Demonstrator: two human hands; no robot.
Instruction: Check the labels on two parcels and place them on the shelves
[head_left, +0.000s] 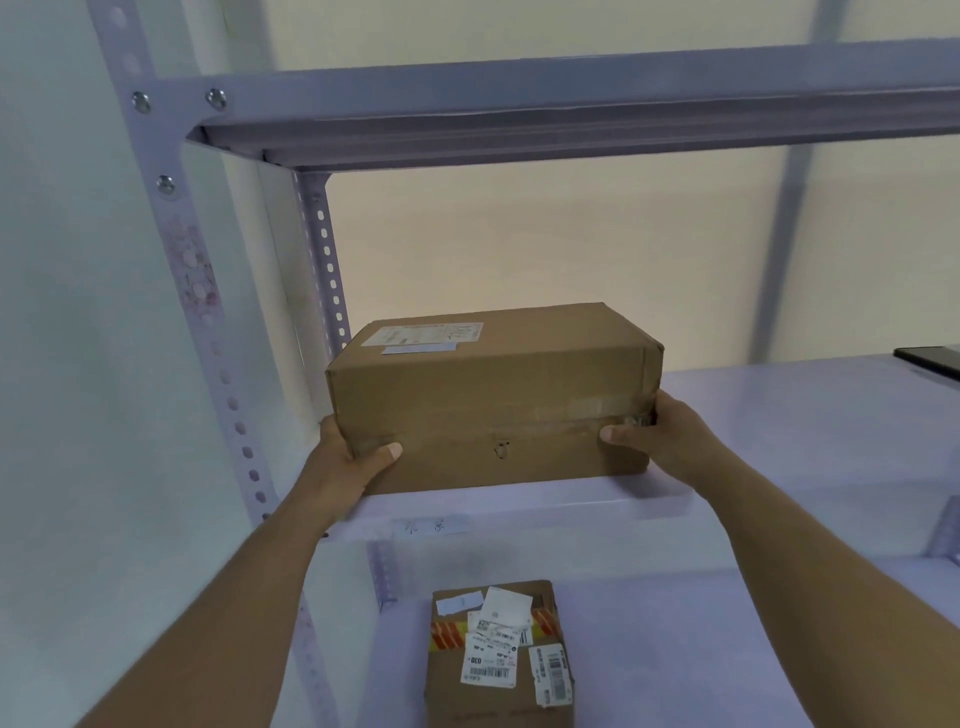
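A brown cardboard parcel (493, 395) rests on the middle shelf (753, 415) at its left end, a white label on its top at the far left corner. My left hand (348, 462) grips its near left corner, thumb on the front face. My right hand (660, 436) grips the near right corner in the same way. On the shelf below lies a second, smaller parcel (498, 660), covered with several white labels and red-and-yellow tape.
A perforated upright post (208, 322) stands just left of the parcel, with another post (327, 265) behind. The upper shelf (571, 119) hangs overhead. A dark flat object (930, 361) lies at the middle shelf's far right. A handwritten tag (431, 526) is on the shelf's front edge.
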